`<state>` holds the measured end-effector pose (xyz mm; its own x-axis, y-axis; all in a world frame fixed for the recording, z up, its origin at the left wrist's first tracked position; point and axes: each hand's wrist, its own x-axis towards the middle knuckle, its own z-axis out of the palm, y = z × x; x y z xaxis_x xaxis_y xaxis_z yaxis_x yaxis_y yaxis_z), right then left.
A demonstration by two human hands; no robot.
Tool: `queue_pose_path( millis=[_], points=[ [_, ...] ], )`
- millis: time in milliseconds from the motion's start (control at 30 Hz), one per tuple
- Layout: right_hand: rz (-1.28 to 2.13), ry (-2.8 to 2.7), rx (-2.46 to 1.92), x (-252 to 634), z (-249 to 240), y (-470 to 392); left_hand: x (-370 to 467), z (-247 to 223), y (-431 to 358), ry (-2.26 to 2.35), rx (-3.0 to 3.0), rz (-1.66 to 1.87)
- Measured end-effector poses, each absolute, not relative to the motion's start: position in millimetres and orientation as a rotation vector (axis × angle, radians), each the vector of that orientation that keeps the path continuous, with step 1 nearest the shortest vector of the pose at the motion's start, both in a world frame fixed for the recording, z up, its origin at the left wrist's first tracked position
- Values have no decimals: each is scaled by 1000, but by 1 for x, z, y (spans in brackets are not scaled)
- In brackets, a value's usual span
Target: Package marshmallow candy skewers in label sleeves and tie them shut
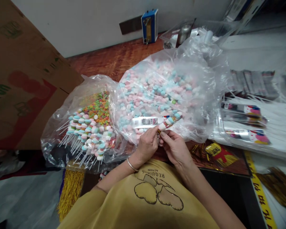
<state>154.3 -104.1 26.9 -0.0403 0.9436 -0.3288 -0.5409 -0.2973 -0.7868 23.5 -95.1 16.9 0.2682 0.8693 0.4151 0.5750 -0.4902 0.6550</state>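
A marshmallow stick (170, 121) in a clear printed wrapper tilts up to the right in front of my chest. My left hand (146, 143) is closed round the gathered lower end of its wrapper. Fingers of my right hand (176, 147) pinch close beside it, at a small gold twist tie (159, 131); the exact grip is partly hidden. Just behind, a flat printed wrapper (145, 122) rests on the large bag of pink, blue and white marshmallows (154, 86).
To the left, several marshmallow sticks (85, 130) lie on a plastic bag with colourful ring-shaped pieces (97, 108). A cardboard box (26, 79) stands beyond. Gold twist ties (219, 154) lie right of my hands, near white sticks and printed wrappers (248, 136). A blue device (150, 27) stands at the back.
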Motion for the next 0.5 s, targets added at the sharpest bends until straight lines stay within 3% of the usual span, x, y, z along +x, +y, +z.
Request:
queue_pose_path(
  millis=[233, 433, 500],
  points=[
    [1500, -641, -1116, 153, 20, -103, 27, 20, -97, 1211, 2120, 1123],
    [1015, -1132, -1331, 160, 21, -109, 24, 19, -92, 1161, 1893, 1162],
    [1014, -1225, -1303, 163, 25, -111, 18, 22, -85, 1092, 1872, 1185]
  ],
)
